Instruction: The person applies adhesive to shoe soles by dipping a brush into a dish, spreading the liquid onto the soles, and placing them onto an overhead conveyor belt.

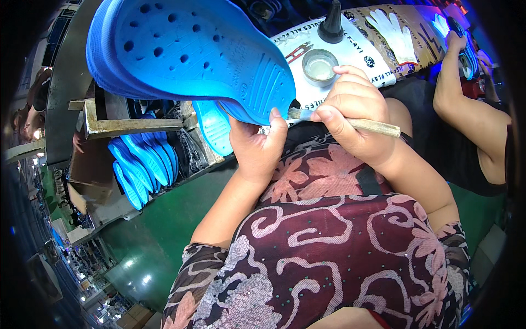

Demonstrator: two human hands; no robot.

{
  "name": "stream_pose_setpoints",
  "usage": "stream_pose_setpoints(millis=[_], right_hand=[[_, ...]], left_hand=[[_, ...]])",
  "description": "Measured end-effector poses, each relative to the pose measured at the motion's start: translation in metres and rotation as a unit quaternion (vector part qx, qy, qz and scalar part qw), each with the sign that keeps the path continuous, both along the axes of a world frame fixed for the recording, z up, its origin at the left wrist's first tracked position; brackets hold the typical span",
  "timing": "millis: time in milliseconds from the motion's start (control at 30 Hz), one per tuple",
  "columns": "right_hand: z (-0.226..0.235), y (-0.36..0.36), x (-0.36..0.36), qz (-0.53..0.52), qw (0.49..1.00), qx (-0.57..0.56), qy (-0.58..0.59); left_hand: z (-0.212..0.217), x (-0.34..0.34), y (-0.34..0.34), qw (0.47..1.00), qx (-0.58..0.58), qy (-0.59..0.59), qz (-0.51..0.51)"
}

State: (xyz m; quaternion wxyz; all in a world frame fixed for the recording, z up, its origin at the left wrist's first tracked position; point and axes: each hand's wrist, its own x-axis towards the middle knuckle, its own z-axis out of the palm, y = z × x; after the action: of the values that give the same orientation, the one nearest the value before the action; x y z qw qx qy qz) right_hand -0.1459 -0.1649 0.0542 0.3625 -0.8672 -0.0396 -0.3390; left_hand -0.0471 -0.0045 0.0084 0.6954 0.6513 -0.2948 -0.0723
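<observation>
A large blue foam clog (192,60) with round holes fills the upper left, close to the camera. My left hand (257,142) is closed on its narrow end, thumb along the edge and the other fingers hidden beneath. In my right hand (359,112) is a small brush (378,128) with a wooden handle. Its bristles are at the clog's narrow end, near a small dark spot on the rim; whether they touch is unclear. Just beyond my right fingers stands a small round dish (320,68) of clear liquid. Another blue clog piece (212,127) lies beneath the held one.
A black cone-shaped bottle (331,24), red-handled pliers (298,52) and a white glove (393,35) lie on the covered worktop (359,55). Several blue clog pieces (143,159) stand at left beside a wooden frame (131,127). Another person's arm (466,115) is at right.
</observation>
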Motion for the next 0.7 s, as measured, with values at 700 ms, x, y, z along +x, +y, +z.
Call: stream_pose_setpoints(millis=[700], right_hand=[[0.011, -0.002, -0.011, -0.068, 0.996, -0.063, -0.013]], left_hand=[[-0.010, 0.001, -0.001, 0.987, 0.008, -0.160, 0.026]])
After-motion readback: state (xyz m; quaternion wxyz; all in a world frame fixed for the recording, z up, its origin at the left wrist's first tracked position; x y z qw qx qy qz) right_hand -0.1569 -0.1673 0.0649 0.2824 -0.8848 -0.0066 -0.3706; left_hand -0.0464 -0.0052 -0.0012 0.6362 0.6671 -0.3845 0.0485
